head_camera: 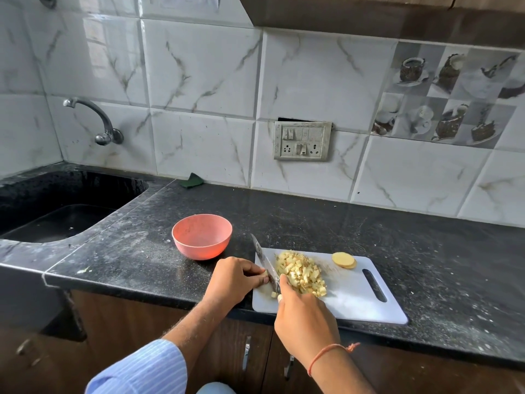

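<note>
White plastic cutting board [355,297] is lying on the dark speckled worktop [397,237], and the work is happening at its left end. The right hand [304,317] is gripping the handle of the knife [265,263], whose blade is pointing away along the board's left side. The left hand [233,280], fingers curled, is pinching a small pale piece [265,276] against the board just left of the blade. A heap of diced yellow cubes [301,274] is sitting on the board right of the blade, two round slices [344,260] are lying at its far edge, and a pink bowl [202,236] is standing just beyond its far left corner.
</note>
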The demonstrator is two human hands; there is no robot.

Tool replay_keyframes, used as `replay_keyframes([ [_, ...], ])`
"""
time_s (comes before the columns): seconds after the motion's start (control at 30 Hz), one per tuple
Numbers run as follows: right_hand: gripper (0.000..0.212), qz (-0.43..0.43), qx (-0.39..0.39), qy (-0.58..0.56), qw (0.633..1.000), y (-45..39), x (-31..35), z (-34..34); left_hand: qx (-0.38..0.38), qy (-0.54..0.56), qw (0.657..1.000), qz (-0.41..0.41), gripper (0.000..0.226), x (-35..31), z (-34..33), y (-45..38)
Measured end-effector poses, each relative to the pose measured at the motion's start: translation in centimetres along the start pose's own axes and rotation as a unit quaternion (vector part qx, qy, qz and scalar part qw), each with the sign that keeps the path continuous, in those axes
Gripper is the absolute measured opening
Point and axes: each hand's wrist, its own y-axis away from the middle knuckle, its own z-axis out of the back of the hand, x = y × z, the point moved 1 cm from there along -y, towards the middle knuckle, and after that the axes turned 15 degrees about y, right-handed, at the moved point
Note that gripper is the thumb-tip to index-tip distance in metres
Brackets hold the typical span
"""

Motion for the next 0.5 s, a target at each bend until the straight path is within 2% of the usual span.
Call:
replay_keyframes([
  [0.2,0.066,0.000,0.033,0.045,0.998,-0.9,0.6,-0.3,0.024,-0.023,0.999,-0.016,0.025,0.3,0.3,-0.2],
  [0.5,0.059,-0.012,-0.003,0.001,1.000,-0.1,-1.9,-0.8,0.017,-0.017,1.000,0.010,0.029,0.0,0.3,0.0],
])
